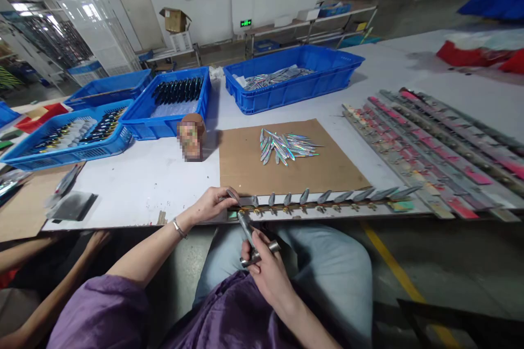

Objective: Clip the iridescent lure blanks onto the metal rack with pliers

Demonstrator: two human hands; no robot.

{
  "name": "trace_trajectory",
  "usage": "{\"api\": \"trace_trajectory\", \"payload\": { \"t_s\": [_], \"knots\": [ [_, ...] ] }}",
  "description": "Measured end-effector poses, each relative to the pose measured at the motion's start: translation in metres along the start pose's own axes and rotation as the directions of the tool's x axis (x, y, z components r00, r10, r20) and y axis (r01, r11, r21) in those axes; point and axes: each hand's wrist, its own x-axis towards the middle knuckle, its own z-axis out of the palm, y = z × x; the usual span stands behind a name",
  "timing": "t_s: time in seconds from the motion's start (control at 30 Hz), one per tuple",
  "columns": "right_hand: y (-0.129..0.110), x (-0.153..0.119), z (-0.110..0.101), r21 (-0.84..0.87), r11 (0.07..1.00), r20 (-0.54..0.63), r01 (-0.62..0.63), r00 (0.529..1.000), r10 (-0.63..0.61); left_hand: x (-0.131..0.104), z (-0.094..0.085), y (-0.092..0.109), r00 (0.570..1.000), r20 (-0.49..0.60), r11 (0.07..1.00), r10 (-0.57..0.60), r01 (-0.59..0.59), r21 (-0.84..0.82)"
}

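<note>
My left hand (213,203) pinches a slim silver fish-shaped piece (232,194) at the left end of a long narrow rail (295,210) along the table's front edge. In my right hand (268,270) is a metal T-handle wrench (246,227), fingers wrapped round its crossbar. The wrench's far end meets one of the small brass-coloured wing screws at the rail's left end. Several silver pieces (304,195) stand in a row along the rail, leaning more towards the right. Beyond it, a loose pile of shiny silver pieces (282,147) lies on a cardboard sheet (241,169).
More rails (429,142), some marked pink, lie side by side at right. A blue crate (282,99) with silver pieces stands behind the cardboard. Other blue crates (164,130) hold dark pieces at left. A pixelated object (190,139) stands between. Another person's arms (82,262) show at lower left.
</note>
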Motion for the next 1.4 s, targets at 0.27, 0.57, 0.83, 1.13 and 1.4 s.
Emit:
{"api": "trace_trajectory", "payload": {
  "t_s": [0.27,0.57,0.83,1.13,1.4],
  "knots": [
    [0.01,0.006,0.002,-0.485,0.835,-0.007,0.26,0.954,-0.301,0.008,-0.005,0.003,0.988,0.141,0.981,0.063,-0.087,0.171],
    [0.004,0.008,0.0,-0.944,0.031,0.26,0.329,0.797,-0.545,0.016,0.0,0.013,0.962,0.255,0.891,0.103,-0.203,0.405],
    [-0.006,0.001,-0.001,-0.89,0.345,0.14,0.297,0.899,-0.415,0.018,-0.007,0.013,0.973,0.227,0.928,0.032,-0.113,0.356],
    [-0.009,0.0,-0.024,0.392,0.858,0.134,-0.331,0.944,0.303,0.013,-0.006,0.004,0.981,0.186,0.949,0.056,-0.11,0.295],
    [0.004,0.013,-0.009,0.459,0.829,0.219,-0.319,0.945,0.243,0.013,-0.007,0.002,0.982,0.183,0.956,0.046,-0.096,0.279]
  ]
}}
